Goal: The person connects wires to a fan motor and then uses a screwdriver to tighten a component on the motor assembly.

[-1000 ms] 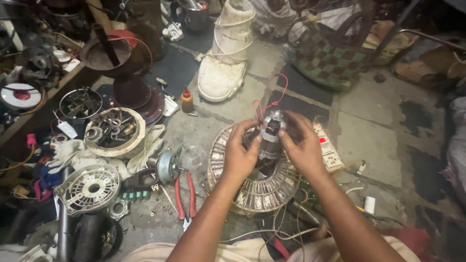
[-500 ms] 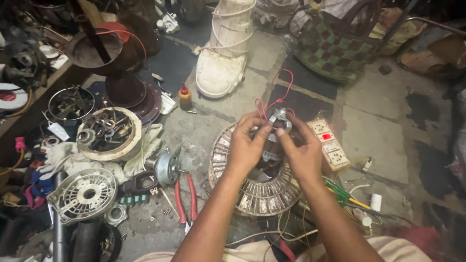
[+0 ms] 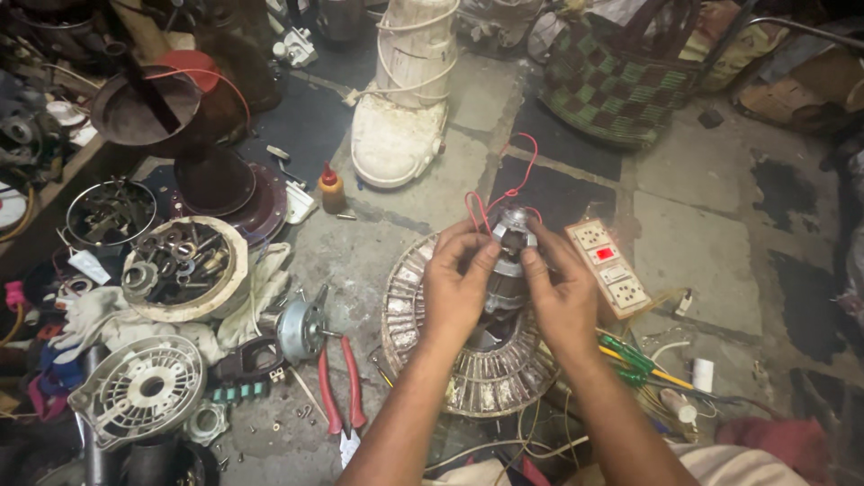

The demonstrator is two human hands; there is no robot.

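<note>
**A:** What were the hands doing?

**B:** Both were closed around a small silver-grey metal electric motor (image 3: pixel 511 247) with thin red wires (image 3: pixel 504 184) looping up from its top. The left hand (image 3: pixel 456 288) gripped its left side, fingers curled in, thumb toward the top. The right hand (image 3: pixel 562 301) clasped the right side, fingers wrapped narrowly against the casing.

**A:** And where was that motor?

**B:** Held just above a round, ribbed, dirty-white fan wheel (image 3: pixel 477 369) lying flat on the stained concrete floor (image 3: pixel 702 261). I could not tell whether the motor's lower end touched the wheel; the hands hid it.

**A:** What lay around the wheel?

**B:** Just right of it, a cream power strip with a red switch (image 3: pixel 607 267). Below that strip, green-handled tools (image 3: pixel 630 355) among loose wires. Left of the wheel, red-handled pliers (image 3: pixel 340 387) lay on the floor, and just beyond them a small grey motor with a bare shaft (image 3: pixel 301 328).

**A:** Farther left?

**B:** A shallow cream round bowl full of metal washers and rings (image 3: pixel 184 265), resting on a crumpled white cloth (image 3: pixel 252 297). Below that, a grey vented round fan cover (image 3: pixel 139 391).

**A:** And above the wheel?

**B:** A small orange bottle with a red cap (image 3: pixel 332 191), a worn white plastic fan base standing upright (image 3: pixel 405 99), and, up to the right, a green-and-black checked woven bag (image 3: pixel 621 85).
</note>
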